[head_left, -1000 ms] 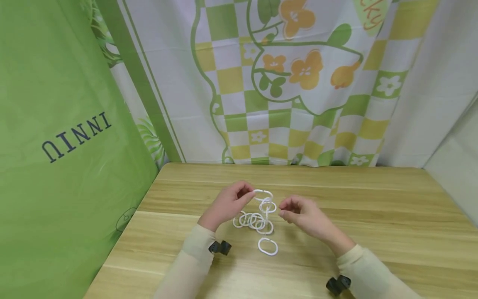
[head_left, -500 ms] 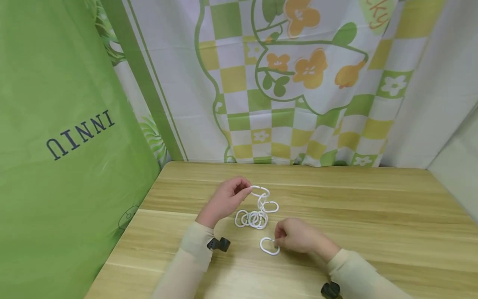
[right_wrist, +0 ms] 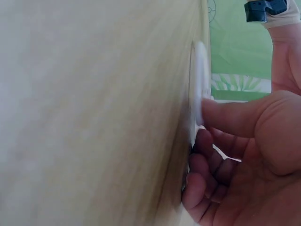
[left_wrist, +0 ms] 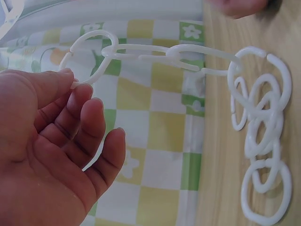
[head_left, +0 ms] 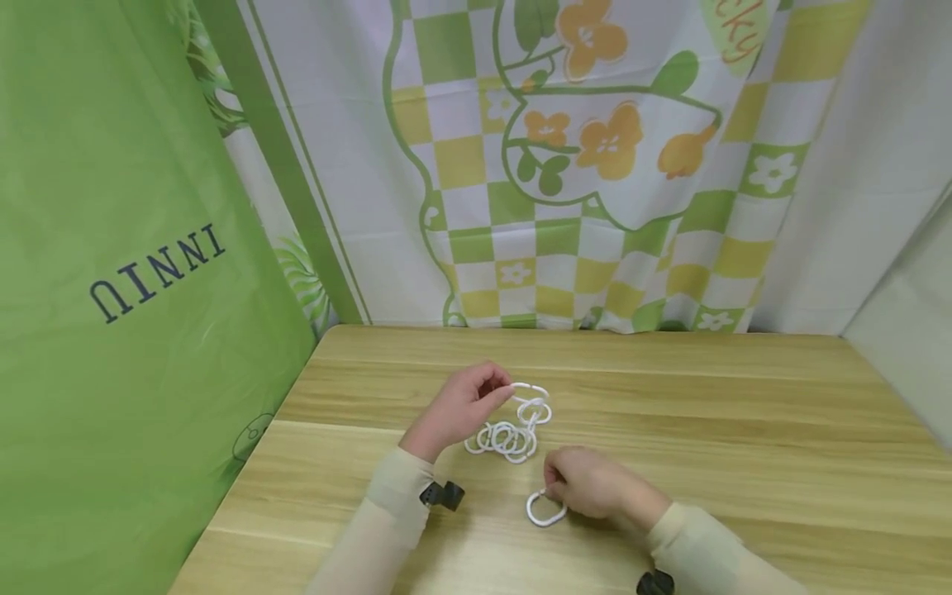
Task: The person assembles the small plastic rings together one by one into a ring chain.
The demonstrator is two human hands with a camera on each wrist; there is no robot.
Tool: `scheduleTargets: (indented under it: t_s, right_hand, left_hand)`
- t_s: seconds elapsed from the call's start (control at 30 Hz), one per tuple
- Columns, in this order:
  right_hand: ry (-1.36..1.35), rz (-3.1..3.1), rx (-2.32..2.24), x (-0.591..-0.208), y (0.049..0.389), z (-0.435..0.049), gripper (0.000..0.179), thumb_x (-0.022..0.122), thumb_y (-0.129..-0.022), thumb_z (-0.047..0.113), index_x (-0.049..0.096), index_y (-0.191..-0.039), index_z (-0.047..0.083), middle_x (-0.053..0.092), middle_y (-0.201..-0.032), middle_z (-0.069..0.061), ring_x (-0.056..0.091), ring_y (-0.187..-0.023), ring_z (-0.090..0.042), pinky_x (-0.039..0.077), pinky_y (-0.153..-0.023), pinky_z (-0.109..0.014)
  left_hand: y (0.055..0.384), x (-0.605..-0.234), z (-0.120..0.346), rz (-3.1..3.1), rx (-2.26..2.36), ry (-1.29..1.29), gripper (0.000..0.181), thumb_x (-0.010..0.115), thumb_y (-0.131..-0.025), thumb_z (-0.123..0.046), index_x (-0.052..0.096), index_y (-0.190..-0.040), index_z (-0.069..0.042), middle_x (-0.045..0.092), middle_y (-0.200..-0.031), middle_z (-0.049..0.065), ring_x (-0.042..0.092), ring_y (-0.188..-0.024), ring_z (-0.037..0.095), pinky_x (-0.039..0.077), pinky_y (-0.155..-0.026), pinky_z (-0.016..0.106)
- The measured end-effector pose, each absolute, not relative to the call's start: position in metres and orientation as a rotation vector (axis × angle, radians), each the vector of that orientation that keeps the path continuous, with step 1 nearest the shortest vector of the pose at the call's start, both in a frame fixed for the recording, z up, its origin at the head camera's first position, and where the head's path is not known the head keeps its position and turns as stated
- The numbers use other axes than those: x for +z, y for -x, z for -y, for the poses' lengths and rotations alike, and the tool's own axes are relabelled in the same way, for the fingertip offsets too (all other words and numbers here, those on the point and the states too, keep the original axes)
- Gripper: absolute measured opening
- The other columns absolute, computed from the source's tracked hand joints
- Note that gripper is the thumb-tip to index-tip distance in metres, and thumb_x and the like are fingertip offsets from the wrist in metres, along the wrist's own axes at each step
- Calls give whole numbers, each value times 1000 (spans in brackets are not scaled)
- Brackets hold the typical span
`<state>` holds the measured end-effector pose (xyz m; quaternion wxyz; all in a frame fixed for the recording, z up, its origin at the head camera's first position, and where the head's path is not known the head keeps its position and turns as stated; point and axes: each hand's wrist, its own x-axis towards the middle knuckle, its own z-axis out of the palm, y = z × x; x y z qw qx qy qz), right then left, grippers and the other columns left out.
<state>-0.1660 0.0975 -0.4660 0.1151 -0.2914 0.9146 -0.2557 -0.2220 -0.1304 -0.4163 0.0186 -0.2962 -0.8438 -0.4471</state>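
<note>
In the head view my left hand (head_left: 461,409) pinches the end ring of a white plastic link chain (head_left: 519,459) between thumb and index finger. From that raised ring (left_wrist: 113,47), the chain slopes down to several overlapping links lying on the wooden table. Its remaining left fingers are loosely bent. Nearer my body, my right hand (head_left: 591,483) pinches the edge of a single loose chain link (head_left: 530,511), low over the tabletop. Seen from the right wrist, the thumb presses on this link (right_wrist: 201,70) while the fingers curl beneath; whether it still touches the table I cannot tell.
The wood-grain table (head_left: 744,430) spreads around both hands. A checked, flowered curtain (head_left: 513,240) hangs along its back edge, and a green cloth (head_left: 149,372) borders the left side. Each wrist carries a small black camera (head_left: 442,495).
My right hand has come down from beside the chain to the loose link, taken hold of it, and drawn it slightly nearer me. The left hand keeps its pinch while the hanging links shift.
</note>
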Motion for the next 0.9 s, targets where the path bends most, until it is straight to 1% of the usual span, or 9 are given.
scheduleTargets:
  t_s: [0.1,0.23,0.37,0.5,0.57,0.6,0.7,0.8,0.9]
  right_hand:
    - [845,-2664,-902,-463,168,-103,16,68,-89,10,56,-80,15,50,-70,8,48,-65,-9,42,-60,-30]
    - [838,-2587,-1117,-458,174,-113,9,65,-91,5,59,-85,9,54,-73,4,50,-67,-8,45,-60,-27]
    - [845,-2539,-1275,-449,179,-124,4,66,-92,6,62,-89,7,59,-78,2,53,-70,-8,48,-62,-26]
    - [847,-2583,-1311,-438,178,-134,4,66,-93,13,65,-92,9,63,-83,1,57,-76,-9,51,-67,-27]
    - [835,-2614,-1302,-432,177,-137,5,66,-94,16,67,-94,12,64,-85,3,58,-78,-9,51,-69,-27]
    - [821,-2625,-1301,-429,175,-139,4,66,-94,17,67,-94,13,64,-85,5,58,-79,-9,52,-69,-27]
    - [791,-2648,-1322,-423,173,-142,4,67,-94,17,67,-95,14,63,-85,7,58,-78,-11,51,-67,-28]
    - [758,-2654,-1359,-419,172,-144,5,67,-94,18,68,-96,13,63,-84,5,58,-76,-12,50,-65,-28]
    - [727,-2647,-1394,-417,173,-146,6,67,-94,18,68,-96,13,63,-84,2,57,-74,-14,50,-64,-28]
  left_hand:
    - [222,-419,126,2634,-1373,946,8,60,-100,-21,64,-98,-14,58,-80,-6,49,-67,9,44,-60,24]
    - [221,-423,120,2645,-1364,981,9,61,-99,-21,65,-97,-14,59,-80,-6,50,-67,9,45,-60,24]
    - [219,-427,116,2649,-1374,1011,9,62,-98,-19,66,-97,-10,63,-81,1,51,-67,8,46,-61,24]
    - [217,-430,112,2647,-1366,1037,8,63,-97,-18,66,-95,-11,62,-80,0,51,-67,8,46,-61,24]
    - [216,-430,110,2650,-1349,1055,7,63,-97,-17,66,-95,-11,60,-79,-4,52,-67,8,46,-60,24]
    - [215,-430,109,2656,-1340,1062,6,63,-97,-16,66,-95,-12,60,-79,-6,52,-67,7,47,-60,24]
    - [213,-428,105,2679,-1320,1099,8,63,-98,-17,66,-96,-10,62,-81,-3,53,-68,7,47,-61,23]
    - [210,-426,100,2691,-1290,1151,8,63,-98,-17,67,-97,-10,64,-85,-2,54,-71,6,48,-64,22]
    - [209,-427,97,2685,-1250,1205,8,62,-98,-18,67,-96,-11,63,-87,-4,55,-75,5,48,-67,21]
